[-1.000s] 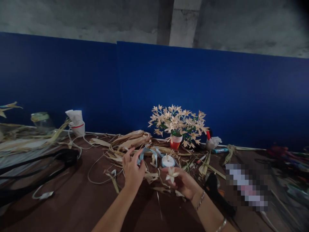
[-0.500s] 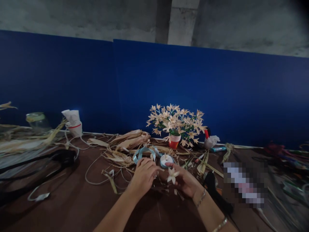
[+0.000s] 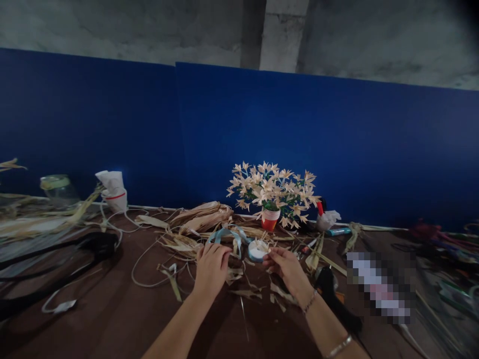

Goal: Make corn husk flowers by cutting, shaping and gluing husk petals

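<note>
My right hand [image 3: 286, 267] is at the edge of a white and light-blue ribbon roll [image 3: 256, 254]. Its thumb and fingertips are pinched together at a small pale husk flower [image 3: 263, 246] over the top of the roll. My left hand [image 3: 212, 265] is to the left of the roll, back of the hand up, with the fingers curled together. Whatever those fingers hold, if anything, is hidden. Just beyond it loops a light-blue ribbon [image 3: 226, 232]. Scraps of dry husk [image 3: 245, 294] lie between the hands.
Behind the roll stands a red and white cup [image 3: 270, 219] full of pale husk flowers. Dried corn husks [image 3: 204, 217] and a white cord [image 3: 140, 284] lie leftward. A black-handled tool [image 3: 333, 294] is at my right forearm. A blue partition [image 3: 318, 134] closes the back.
My right hand has moved the pale flower up and away from me, to the roll. My left hand has drawn back leftward, so the hands are further apart.
</note>
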Motion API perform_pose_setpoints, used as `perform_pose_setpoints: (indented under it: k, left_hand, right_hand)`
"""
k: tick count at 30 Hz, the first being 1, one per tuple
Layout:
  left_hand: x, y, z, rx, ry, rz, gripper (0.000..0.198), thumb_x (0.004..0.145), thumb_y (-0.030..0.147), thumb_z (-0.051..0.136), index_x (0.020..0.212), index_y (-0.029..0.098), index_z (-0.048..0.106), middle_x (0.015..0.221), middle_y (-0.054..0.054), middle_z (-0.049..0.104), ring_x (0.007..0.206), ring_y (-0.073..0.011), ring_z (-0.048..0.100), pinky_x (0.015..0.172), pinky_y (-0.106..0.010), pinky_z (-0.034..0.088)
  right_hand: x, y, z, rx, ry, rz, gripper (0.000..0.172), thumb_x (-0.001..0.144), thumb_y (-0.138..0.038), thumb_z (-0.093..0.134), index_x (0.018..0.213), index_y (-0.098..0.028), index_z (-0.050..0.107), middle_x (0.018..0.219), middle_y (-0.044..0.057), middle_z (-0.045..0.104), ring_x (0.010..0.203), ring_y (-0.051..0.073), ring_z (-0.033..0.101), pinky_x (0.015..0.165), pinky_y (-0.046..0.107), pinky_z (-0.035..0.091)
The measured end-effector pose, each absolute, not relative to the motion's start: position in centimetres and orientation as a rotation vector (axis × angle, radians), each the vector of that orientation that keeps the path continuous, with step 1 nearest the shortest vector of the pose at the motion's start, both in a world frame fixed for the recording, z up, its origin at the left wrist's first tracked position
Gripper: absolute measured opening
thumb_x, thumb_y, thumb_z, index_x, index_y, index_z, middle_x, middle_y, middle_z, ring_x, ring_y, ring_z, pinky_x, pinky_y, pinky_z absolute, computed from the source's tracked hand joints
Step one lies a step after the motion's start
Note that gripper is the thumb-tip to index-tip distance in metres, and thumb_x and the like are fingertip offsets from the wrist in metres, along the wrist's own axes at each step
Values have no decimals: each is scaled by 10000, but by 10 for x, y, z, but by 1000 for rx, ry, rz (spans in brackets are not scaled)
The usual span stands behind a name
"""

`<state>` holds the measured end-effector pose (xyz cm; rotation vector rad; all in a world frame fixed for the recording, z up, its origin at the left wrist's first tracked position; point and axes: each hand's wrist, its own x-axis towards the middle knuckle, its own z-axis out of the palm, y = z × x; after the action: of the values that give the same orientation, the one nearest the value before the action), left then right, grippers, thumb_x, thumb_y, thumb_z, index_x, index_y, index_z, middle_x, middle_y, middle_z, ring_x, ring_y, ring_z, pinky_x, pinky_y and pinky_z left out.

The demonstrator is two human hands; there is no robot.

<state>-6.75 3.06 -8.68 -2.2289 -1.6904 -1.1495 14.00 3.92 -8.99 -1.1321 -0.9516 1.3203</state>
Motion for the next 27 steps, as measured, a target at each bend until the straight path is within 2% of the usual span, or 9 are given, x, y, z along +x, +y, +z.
perform_pose_setpoints:
  k: [6,10,14,18,23,27]
  left_hand:
    - [-81,44,-93,-2073,-1917,-1371,176,764,252,460,782,215,632,827,-50,659,842,-236,556,756,-370,381]
    - [-90,52,-94,-1942,-2007,-1733,250,764,322,436,796,171,633,824,-68,667,802,-220,587,737,-333,429]
    - [-92,51,-90,-1834,-2072,-1966,296,748,364,450,821,147,639,801,-78,672,742,-212,603,690,-313,458]
    - [-90,48,-88,-1831,-2084,-2020,312,741,383,468,832,142,643,788,-79,673,735,-216,608,685,-322,465]
    - [-90,50,-92,-1862,-2067,-2022,310,748,381,469,850,141,637,825,-87,669,778,-226,605,705,-340,462]
    - [-90,51,-95,-1880,-2029,-1993,293,760,371,461,831,146,634,836,-83,668,797,-219,601,723,-332,453]
  right_hand:
    - [136,59,-88,-1213,-1076,1201,212,659,-359,557,749,-207,441,546,-1,626,466,179,595,383,248,428]
    - [139,68,-80,-1230,-1127,1030,194,636,-346,565,717,-184,497,652,17,633,584,157,589,476,227,429]
    - [145,75,-81,-1282,-1177,872,151,604,-286,576,664,-150,551,569,-6,583,516,125,520,473,214,382]
    - [145,80,-91,-1314,-1292,768,81,563,-213,587,611,-147,587,535,-8,575,522,138,509,507,236,395]
    - [141,81,-94,-1324,-1408,571,154,619,-278,578,698,-161,639,758,48,600,708,180,536,635,274,424]
    - [138,85,-90,-1351,-1481,386,150,624,-280,580,698,-169,650,947,83,547,902,210,489,790,306,386]
